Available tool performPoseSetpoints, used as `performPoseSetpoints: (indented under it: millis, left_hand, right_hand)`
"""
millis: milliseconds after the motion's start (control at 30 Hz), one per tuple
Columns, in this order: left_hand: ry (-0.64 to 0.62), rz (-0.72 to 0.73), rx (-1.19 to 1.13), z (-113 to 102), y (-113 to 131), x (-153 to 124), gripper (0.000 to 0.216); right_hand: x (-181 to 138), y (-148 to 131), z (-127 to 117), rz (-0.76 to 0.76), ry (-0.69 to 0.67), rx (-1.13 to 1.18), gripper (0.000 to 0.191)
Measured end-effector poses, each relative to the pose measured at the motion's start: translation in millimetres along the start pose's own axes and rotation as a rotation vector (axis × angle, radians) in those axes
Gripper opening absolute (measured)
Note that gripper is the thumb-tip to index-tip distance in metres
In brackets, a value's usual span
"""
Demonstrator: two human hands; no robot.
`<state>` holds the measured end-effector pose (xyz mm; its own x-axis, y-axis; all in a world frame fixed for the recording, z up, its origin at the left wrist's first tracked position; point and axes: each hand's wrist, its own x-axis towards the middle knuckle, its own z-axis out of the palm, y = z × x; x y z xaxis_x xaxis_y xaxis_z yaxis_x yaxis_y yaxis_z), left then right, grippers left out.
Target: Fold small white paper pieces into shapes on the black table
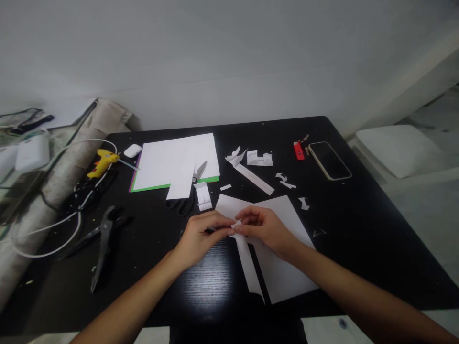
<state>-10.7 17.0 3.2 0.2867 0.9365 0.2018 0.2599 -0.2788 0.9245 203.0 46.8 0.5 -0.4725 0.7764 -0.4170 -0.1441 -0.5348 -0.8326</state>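
Note:
My left hand (202,235) and my right hand (264,228) meet at the middle of the black table (358,224). Both pinch a small white paper piece (236,224) between their fingertips, fingers closed. The hands hover over a large white sheet (283,272) with a long strip (249,265) cut along its left side. Black-handled scissors (191,188) lie just beyond my left hand, partly under a white paper. A small folded paper piece (203,196) rests beside them.
A stack of white paper on green and purple sheets (175,162) lies at the back. Paper scraps (258,160), a red lighter (298,150) and a phone (329,160) sit far right. A yellow glue gun (102,161), pliers (105,234), white cable and earbud case (132,150) are left.

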Motion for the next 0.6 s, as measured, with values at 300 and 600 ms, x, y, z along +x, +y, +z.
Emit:
performPoseSetpoints:
  millis: [300, 600]
  left_hand:
    - [0.001, -0.057, -0.029, -0.2, 0.5, 0.2, 0.014]
    - [0.018, -0.067, -0.039, 0.9, 1.6, 0.5, 0.013]
  right_hand:
    - [-0.3, -0.6, -0.1, -0.006, 0.003, -0.006, 0.031]
    - [0.3, -0.2, -0.3, -0.009, 0.009, -0.007, 0.033]
